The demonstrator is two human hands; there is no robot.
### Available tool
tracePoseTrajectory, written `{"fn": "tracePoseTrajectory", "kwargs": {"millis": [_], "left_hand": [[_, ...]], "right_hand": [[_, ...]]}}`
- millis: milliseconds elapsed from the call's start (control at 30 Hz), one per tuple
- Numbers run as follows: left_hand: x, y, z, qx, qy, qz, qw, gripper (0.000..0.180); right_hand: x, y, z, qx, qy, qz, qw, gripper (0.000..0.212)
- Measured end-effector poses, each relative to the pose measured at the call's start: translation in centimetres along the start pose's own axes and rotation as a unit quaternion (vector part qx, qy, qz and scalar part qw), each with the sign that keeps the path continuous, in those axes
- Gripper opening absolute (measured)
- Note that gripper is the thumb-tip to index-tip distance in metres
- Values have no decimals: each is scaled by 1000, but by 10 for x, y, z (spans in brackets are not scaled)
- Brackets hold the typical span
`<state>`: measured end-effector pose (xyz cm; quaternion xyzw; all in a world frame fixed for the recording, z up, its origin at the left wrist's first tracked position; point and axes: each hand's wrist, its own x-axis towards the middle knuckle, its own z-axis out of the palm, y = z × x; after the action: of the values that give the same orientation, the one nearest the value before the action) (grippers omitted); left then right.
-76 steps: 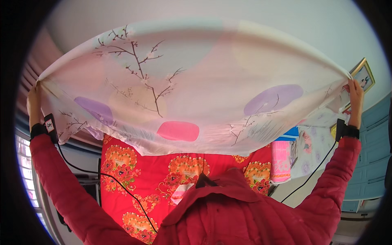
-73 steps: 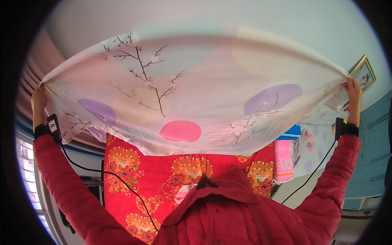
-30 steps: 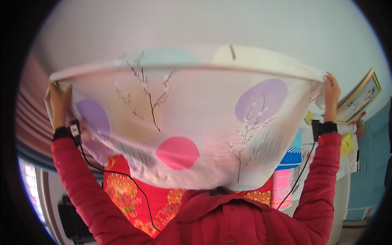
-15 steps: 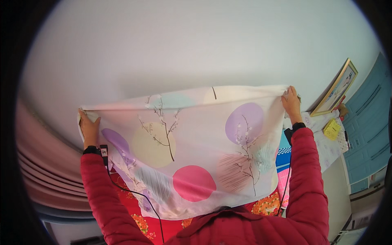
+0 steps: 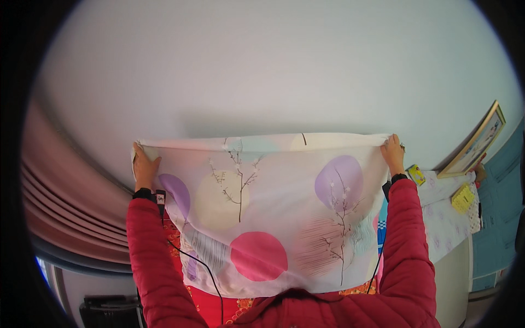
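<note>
A pale cloth [image 5: 284,191] hangs stretched between my raised hands, printed with purple, cream and pink circles and thin blossom branches. My left hand [image 5: 146,167] is closed on its upper left corner, thumb on the near side. At the upper right corner my right hand [image 5: 393,155] grips the fabric with fingers closed. The top edge runs nearly level between both hands, and the lower part drapes toward my chest. Both arms are stretched forward in red padded sleeves, with a dark band and a cable at each wrist. Whether it is a sheet or a cover, I cannot tell.
Beneath the cloth lies red flowered bedding [image 5: 210,307]. A white wall [image 5: 262,71] stands ahead. Pink curtains [image 5: 76,169] hang on the left. On the right, a covered table [image 5: 443,218] holds a gold picture frame [image 5: 474,143], a yellow packet [image 5: 463,199] and a small yellow-green box [image 5: 416,174].
The view has shifted. My hands have come slightly closer together, and the cloth's top edge is more level. The small yellow-green box has come into sight beside my right wrist.
</note>
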<state>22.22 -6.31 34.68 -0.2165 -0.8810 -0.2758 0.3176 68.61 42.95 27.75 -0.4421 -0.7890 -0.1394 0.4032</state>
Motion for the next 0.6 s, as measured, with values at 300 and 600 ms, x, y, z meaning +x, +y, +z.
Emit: {"fn": "tracePoseTrajectory", "kwargs": {"millis": [300,600], "left_hand": [[-20,13,12,40,10,23,999,90],[-57,-14,81,86,-217,-26,972,83]], "right_hand": [[-8,-4,50,68,-46,24,996,31],[-50,0,92,68,-356,50,931,37]]}}
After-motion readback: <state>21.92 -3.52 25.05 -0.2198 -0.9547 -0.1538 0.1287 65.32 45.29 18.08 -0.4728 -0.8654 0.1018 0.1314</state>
